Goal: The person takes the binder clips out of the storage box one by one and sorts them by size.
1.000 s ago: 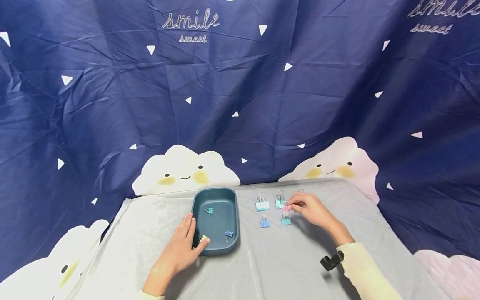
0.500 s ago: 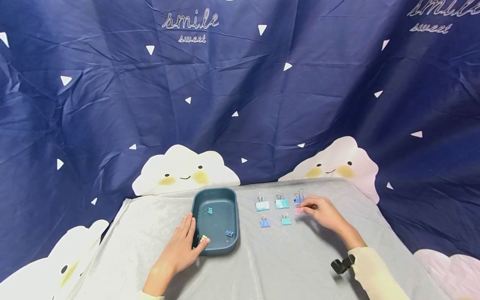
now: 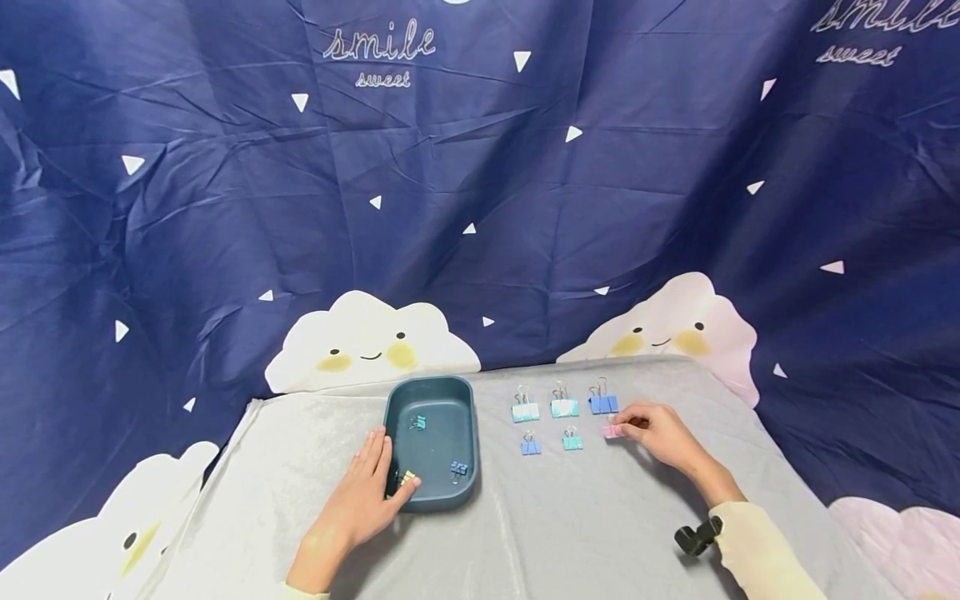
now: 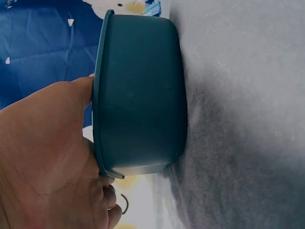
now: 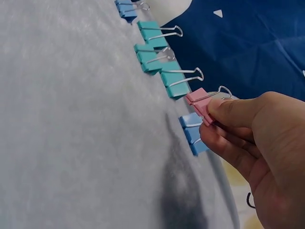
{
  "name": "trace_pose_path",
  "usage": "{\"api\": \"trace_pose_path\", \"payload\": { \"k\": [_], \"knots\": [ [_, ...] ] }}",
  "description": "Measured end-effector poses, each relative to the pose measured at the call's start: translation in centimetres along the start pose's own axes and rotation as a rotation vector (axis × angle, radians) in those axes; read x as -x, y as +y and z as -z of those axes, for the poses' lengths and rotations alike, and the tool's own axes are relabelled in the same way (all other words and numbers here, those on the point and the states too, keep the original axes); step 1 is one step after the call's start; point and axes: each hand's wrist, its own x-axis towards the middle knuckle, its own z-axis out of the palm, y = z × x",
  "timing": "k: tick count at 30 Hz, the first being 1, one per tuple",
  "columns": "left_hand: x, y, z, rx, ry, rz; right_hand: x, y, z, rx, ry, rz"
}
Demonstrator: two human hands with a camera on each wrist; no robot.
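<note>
In the head view, my right hand (image 3: pixel 663 433) pinches a small pink binder clip (image 3: pixel 612 431) between thumb and fingers, just in front of a larger blue binder clip (image 3: pixel 603 405). The right wrist view shows the pink clip (image 5: pixel 200 102) with a wire handle sticking out past the thumb. My left hand (image 3: pixel 356 500) holds the near left corner of a dark teal box (image 3: pixel 476 433), its thumb over the near rim and its fingers along the left side. Inside lie a teal clip (image 3: pixel 420 422), a dark blue clip (image 3: pixel 459 467) and a yellow clip (image 3: pixel 407 477), partly hidden by the thumb.
Left of the pink clip sit a small teal clip (image 3: pixel 572 442) and a small blue clip (image 3: pixel 531 447). Behind them stand two larger light teal clips, one at the left (image 3: pixel 526 412). A grey cloth (image 3: pixel 555 525) covers the table, and a dark blue curtain (image 3: pixel 480 167) hangs behind.
My right hand has carried the pink clip rightward and nearer, past the teal clips to in front of the larger blue clip, which now shows fully. The left hand stays on the box.
</note>
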Motion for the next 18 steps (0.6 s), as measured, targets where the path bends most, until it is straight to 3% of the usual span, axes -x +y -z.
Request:
{"api": "trace_pose_path", "payload": {
  "k": [10, 18],
  "knots": [
    [0.0, 0.0, 0.0, 0.006, 0.004, 0.000, 0.3, 1.1, -0.4, 0.040, -0.031, -0.103],
    [-0.1, 0.0, -0.1, 0.006, 0.006, -0.001, 0.4, 1.8, -1.1, 0.073, -0.043, -0.120]
  ]
}}
